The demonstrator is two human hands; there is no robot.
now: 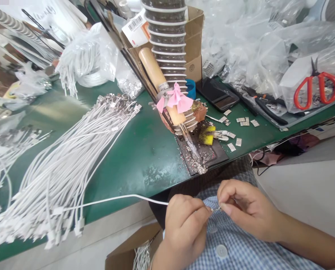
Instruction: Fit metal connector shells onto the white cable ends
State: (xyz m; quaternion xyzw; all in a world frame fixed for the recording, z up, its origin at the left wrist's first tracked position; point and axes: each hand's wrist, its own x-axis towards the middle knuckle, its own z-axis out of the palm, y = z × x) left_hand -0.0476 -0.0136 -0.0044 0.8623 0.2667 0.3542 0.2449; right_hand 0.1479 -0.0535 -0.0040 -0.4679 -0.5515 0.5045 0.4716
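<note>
My left hand [185,225] is closed around a white cable [119,196], which runs left from the fist to the table's edge near a large bundle. The cable's thin end pokes out past the left thumb and finger. There my right hand [248,210] pinches the tip between thumb and forefinger, just above my lap. Fine wires seem to show between the two hands, too small to make out well. A soldering iron [153,69] with a wooden handle hangs tilted above, its tip over a dark pad [212,152] strewn with solder bits.
A big bundle of white cables [66,157] covers the green table [133,150] on the left. A ribbed hose [167,41] stands behind the iron. Small metal connectors [242,120], a yellow sponge [207,135], a phone [219,93] and red-handled scissors [316,88] lie right. Below is a cardboard box [128,247].
</note>
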